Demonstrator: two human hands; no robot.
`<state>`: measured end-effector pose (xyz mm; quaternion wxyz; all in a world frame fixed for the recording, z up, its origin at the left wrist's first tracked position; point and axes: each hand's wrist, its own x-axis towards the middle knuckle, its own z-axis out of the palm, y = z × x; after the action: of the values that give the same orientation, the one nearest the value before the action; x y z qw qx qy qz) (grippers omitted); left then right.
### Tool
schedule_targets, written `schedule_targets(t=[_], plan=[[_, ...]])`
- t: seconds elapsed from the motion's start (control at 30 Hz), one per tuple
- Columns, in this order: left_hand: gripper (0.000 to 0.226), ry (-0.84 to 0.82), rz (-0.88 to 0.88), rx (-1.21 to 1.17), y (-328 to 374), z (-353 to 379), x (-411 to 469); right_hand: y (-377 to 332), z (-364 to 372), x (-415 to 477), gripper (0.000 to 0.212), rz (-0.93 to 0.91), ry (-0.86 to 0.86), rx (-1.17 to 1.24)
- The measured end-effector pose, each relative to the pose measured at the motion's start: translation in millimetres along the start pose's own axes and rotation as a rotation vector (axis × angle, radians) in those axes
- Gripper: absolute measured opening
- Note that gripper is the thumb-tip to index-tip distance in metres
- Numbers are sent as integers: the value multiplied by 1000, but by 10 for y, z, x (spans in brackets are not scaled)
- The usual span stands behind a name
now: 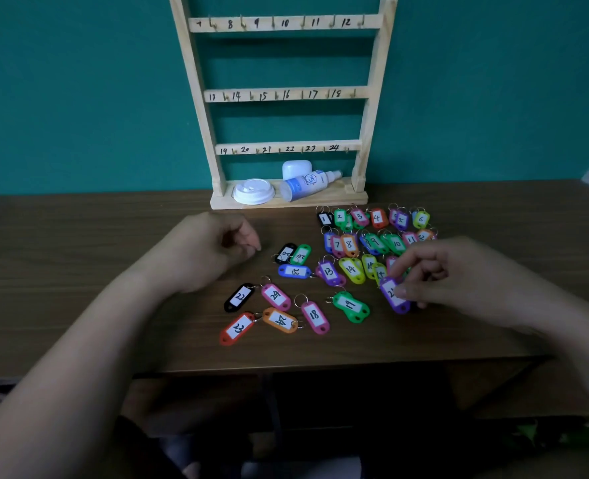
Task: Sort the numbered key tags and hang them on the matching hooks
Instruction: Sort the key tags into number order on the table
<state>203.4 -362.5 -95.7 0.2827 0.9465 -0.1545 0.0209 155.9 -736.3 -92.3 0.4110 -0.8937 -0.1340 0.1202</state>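
Observation:
Several coloured key tags lie on the brown table (79, 257). Ordered rows of low numbers sit at the right, starting with a black tag 1 (324, 218). Loose tags lie in the middle: black 22 (239, 297), red 23 (237, 329), pink 18 (315, 317), green 19 (351, 304). My right hand (459, 278) pinches a purple tag (394, 294) whose number is partly covered. My left hand (213, 247) rests on the table with curled fingers and holds nothing. The wooden hook rack (286, 95) stands behind, its numbered hooks bare.
On the rack's base lie a white cup lid (253, 191), a spray bottle (308, 183) on its side and a small white case (296, 168). A teal wall is behind. The table's front edge runs just below the tags.

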Motion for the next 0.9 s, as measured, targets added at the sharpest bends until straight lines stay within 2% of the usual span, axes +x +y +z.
schedule_targets(t=[0.23, 0.43, 0.53, 0.73, 0.9], plan=[[21, 121, -121, -34, -96, -9, 74, -27, 53, 30, 14, -5, -28, -47], [27, 323, -219, -106, -239, -124, 71, -11, 61, 28, 14, 3, -24, -24], [27, 247, -171, -89, -210, -44, 100, -3, 67, 43, 14, 8, -27, -30], [42, -12, 186, 66, -3, 200, 209, -28, 84, 58, 13, 4, -31, -33], [35, -111, 166, 55, 97, 247, 249, -13, 79, 41, 13, -1, -29, -26]])
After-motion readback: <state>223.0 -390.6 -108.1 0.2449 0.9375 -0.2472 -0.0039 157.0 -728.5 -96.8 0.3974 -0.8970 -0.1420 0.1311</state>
